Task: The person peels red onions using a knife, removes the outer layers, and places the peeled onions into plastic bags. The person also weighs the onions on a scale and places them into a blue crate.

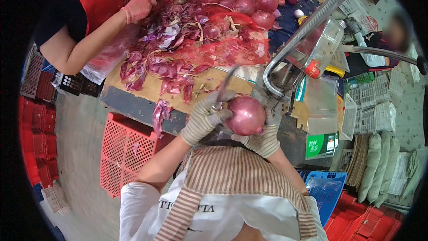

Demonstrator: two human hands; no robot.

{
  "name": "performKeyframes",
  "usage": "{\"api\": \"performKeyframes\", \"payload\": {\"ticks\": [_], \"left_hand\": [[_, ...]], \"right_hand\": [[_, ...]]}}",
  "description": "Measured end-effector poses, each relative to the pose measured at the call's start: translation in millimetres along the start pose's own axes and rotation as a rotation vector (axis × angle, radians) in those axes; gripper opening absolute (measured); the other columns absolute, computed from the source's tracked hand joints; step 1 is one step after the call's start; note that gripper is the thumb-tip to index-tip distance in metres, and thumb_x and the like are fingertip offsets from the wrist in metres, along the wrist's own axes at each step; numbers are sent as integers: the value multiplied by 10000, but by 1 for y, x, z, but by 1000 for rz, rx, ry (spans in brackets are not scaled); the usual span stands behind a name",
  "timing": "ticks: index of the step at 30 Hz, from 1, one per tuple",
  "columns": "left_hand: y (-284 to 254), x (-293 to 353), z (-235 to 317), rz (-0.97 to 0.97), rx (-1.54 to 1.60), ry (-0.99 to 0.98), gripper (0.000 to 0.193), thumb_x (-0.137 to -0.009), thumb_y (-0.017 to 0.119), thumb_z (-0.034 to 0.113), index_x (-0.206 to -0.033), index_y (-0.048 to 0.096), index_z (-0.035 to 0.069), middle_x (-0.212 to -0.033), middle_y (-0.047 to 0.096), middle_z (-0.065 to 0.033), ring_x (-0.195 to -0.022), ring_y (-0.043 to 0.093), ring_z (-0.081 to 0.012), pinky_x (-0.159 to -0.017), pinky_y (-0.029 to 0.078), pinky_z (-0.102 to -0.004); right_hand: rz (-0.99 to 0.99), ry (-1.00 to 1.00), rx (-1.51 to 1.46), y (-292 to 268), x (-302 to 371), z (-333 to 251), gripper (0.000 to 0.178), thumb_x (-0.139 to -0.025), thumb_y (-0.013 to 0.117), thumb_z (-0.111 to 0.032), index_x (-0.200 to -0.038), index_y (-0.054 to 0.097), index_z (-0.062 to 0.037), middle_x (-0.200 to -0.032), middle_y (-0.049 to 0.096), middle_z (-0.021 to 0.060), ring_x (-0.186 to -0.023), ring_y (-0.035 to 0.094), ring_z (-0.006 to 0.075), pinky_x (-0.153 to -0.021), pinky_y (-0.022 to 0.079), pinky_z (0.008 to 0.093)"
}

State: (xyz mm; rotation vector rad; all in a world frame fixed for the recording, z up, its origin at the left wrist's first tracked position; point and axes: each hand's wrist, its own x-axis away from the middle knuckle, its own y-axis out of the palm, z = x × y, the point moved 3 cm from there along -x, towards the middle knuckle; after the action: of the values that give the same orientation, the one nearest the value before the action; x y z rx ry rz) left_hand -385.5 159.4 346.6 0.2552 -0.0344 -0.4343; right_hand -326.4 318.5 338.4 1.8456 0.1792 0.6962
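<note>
In front of my apron I have a large, shiny purple-red onion [246, 115]. My right hand [264, 141], in a striped grey glove, cups it from the right and below. On the onion's left side is my left hand [203, 118], gloved the same way and closed around a small knife [225, 85]. The knife's thin, dark blade points up and away, slightly blurred; most of its handle is hidden in the fingers. The left thumb rests against the onion. Beyond my hands, loose onion skins [176, 69] and a red net bag [214, 52] cover the table.
Whole onions [245, 4] are heaped at the far side. A metal-framed machine [278, 69] stands to my right. At upper left, a co-worker's pink-gloved hand [140, 8] reaches into the skins. A red crate [127, 151] is below left, a blue basket [325, 192] below right.
</note>
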Motion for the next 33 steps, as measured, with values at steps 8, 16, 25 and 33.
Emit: {"api": "performKeyframes", "payload": {"ticks": [8, 16, 25, 33], "left_hand": [[-24, 32, 19, 71, -689, -24, 339, -738, 686, 231, -986, 555, 41, -675, 552, -76, -668, 579, -211, -583, 441, -318], [-33, 51, 21, -110, -1139, 472, 350, -702, 660, 262, -978, 559, 71, -789, 570, -116, -700, 577, -284, -585, 448, -384], [-32, 48, 33, -192, -1271, 433, 367, -710, 646, 264, -1013, 563, 75, -783, 550, -95, -680, 562, -268, -587, 428, -385], [-41, 48, 22, 94, -673, 57, 259, -797, 626, 187, -992, 573, 26, -696, 503, -22, -660, 501, -139, -596, 416, -290]], "right_hand": [[79, -198, 142, 9, -2, -8, 923, -603, 607, -710, -1296, 349, -158, -1305, 390, 96, -1198, 400, 309, -897, 409, 551], [191, -127, -172, 18, -4, -6, 882, -606, 650, -663, -1269, 363, -157, -1250, 418, 121, -1103, 463, 333, -819, 491, 512], [259, -84, -273, 28, 0, -3, 886, -607, 642, -668, -1260, 367, -136, -1199, 457, 175, -1031, 503, 398, -717, 558, 464], [193, -20, -278, 38, 6, 0, 785, -682, 570, -672, -1247, 383, -160, -1253, 420, 115, -1117, 459, 330, -834, 493, 514]]}}
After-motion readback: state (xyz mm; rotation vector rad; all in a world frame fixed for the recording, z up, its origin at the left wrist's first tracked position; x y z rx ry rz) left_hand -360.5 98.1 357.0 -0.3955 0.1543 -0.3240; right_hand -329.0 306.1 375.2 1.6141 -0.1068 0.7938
